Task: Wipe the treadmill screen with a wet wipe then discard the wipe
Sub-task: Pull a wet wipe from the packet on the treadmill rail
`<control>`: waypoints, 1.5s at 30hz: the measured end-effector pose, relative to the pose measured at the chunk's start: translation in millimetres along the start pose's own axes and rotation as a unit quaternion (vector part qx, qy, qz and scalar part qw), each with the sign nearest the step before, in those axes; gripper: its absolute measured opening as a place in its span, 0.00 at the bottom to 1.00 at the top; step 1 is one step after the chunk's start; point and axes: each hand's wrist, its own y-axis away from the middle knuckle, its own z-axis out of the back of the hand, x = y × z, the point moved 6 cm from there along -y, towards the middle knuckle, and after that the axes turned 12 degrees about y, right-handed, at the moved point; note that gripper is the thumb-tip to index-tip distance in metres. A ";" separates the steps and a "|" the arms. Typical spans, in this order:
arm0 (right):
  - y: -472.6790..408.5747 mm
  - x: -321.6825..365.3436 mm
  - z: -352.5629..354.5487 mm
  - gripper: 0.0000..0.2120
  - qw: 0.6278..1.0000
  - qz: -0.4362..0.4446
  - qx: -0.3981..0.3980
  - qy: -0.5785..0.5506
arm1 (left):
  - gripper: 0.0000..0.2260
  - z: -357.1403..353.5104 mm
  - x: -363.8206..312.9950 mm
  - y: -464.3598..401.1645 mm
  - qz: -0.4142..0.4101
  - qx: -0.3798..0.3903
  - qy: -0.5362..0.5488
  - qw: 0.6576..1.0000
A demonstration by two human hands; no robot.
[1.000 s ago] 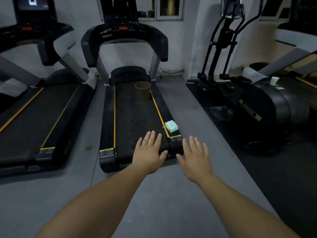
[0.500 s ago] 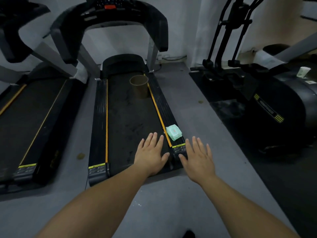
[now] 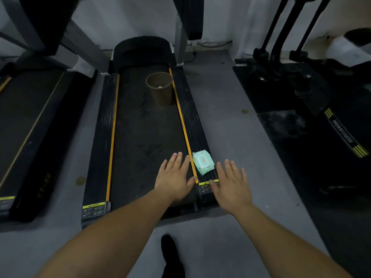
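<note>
Both hands hover palm-down, fingers spread, holding nothing: left hand (image 3: 175, 178) over the treadmill (image 3: 140, 137) belt, right hand (image 3: 230, 184) at its 3 o'clock. The green wet wipe pack (image 3: 203, 162) lies between them on the right side rail; a brown cup (image 3: 160, 88) stands upright at 12 o'clock.

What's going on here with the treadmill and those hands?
A person stands at the rear of a treadmill, both hands open and empty. The left hand and right hand flank a green wet wipe pack lying on the right side rail. A brown bin stands further up the belt. No wipe is out yet.
</note>
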 end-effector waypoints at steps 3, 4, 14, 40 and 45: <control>-48.0 -2.4 -25.0 0.40 1.000 -0.010 0.011 -0.001 | 0.34 -14.0 16.9 -54.4 -0.011 0.020 0.006 1.000; -64.0 -3.3 -35.6 0.41 1.000 -0.017 0.015 -0.004 | 0.34 -19.4 23.1 -73.1 -0.014 0.029 0.006 0.999; -197.2 -3.1 -161.9 0.42 0.995 -0.050 0.075 -0.037 | 0.43 -114.1 98.9 -227.0 -0.021 0.121 -0.011 0.992; -392.7 -18.4 -442.6 0.35 0.989 -0.128 0.037 -0.061 | 0.55 -392.8 185.7 -419.8 -0.003 0.106 0.071 0.992; -402.6 -15.5 -446.8 0.29 0.988 -0.139 -0.020 -0.057 | 0.56 -400.6 190.9 -422.5 0.002 0.109 0.081 0.991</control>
